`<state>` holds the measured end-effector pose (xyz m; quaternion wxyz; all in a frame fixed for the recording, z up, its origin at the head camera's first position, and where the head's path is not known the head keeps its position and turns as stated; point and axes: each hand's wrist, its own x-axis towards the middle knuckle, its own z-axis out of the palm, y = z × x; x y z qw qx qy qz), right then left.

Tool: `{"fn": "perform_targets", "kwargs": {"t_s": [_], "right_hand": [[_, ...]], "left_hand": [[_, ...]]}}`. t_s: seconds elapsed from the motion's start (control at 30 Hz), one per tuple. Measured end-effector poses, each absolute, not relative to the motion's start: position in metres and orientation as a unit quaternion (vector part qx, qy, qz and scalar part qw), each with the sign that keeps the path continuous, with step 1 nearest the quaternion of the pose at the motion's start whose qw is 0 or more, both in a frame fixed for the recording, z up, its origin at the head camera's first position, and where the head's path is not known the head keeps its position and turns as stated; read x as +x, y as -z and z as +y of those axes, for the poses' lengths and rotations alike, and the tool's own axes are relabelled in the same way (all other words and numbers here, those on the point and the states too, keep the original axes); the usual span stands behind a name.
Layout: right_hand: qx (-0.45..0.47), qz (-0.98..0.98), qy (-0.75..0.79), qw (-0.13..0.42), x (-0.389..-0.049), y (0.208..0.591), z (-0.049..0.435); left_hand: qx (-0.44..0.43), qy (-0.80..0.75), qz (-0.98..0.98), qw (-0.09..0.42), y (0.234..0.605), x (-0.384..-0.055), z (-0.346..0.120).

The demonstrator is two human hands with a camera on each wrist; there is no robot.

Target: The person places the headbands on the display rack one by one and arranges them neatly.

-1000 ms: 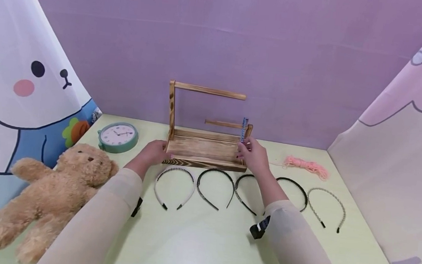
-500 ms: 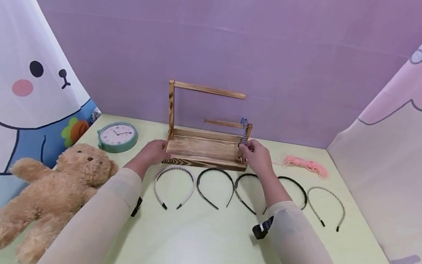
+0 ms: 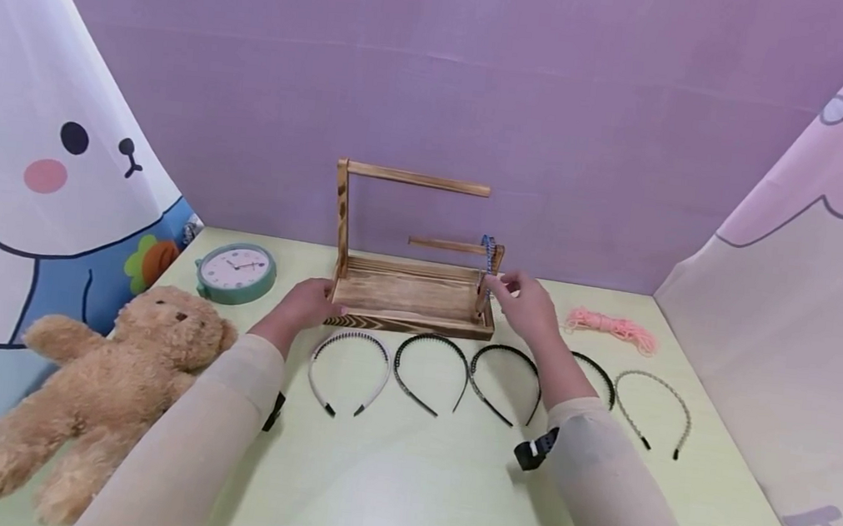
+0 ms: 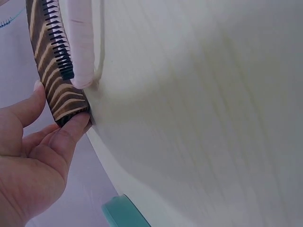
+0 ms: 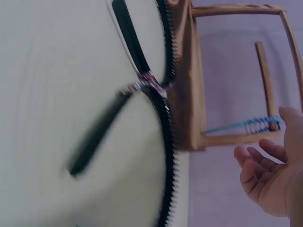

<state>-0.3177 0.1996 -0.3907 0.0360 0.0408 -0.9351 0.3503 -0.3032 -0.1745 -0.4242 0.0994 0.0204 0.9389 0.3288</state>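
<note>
A wooden rack (image 3: 408, 326) with two horizontal bars stands at the back of the table. A blue headband (image 3: 488, 256) hangs on its lower bar, near the right-hand post. My left hand (image 3: 307, 303) grips the rack's front left corner; the left wrist view shows thumb and fingers around the striped wooden end (image 4: 64, 97). My right hand (image 3: 530, 308) is at the rack's right end, thumb and fingertips close to the headband. In the right wrist view its fingers (image 5: 258, 177) are loosely bent with nothing between them, and the blue headband (image 5: 255, 125) hangs beyond them.
Before the rack lie a white headband (image 3: 312, 366), several black headbands (image 3: 433, 338) and a pale beaded headband (image 3: 680, 403). Pink cord (image 3: 611, 328) lies at right. At left are a teal clock (image 3: 236, 272) and a teddy bear (image 3: 117, 387). A purple wall (image 3: 434, 114) stands behind.
My right hand has let go of the blue headband and drawn back slightly to the right. The headband now hangs on the lower bar. My left hand has stayed on the rack.
</note>
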Motion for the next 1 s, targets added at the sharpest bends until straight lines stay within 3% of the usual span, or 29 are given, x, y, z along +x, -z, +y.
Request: {"fn": "perform_targets", "kwargs": {"t_s": [0.4, 0.6, 0.7, 1.0], "right_hand": [[0.016, -0.951, -0.307, 0.038, -0.299, 0.344, 0.295], [-0.002, -0.966, -0.259, 0.005, -0.283, 0.339, 0.341], [-0.003, -0.97, -0.24, -0.035, -0.275, 0.345, 0.359], [-0.01, -0.938, -0.248, -0.243, -0.249, 0.379, 0.395]], "left_hand": [[0.014, -0.337, 0.936, 0.103, 0.42, -0.299, -0.173], [0.018, -0.333, 0.937, 0.102, 0.419, -0.298, -0.176], [0.019, -0.333, 0.937, 0.103, 0.42, -0.299, -0.176], [0.02, -0.341, 0.934, 0.106, 0.423, -0.301, -0.175]]}}
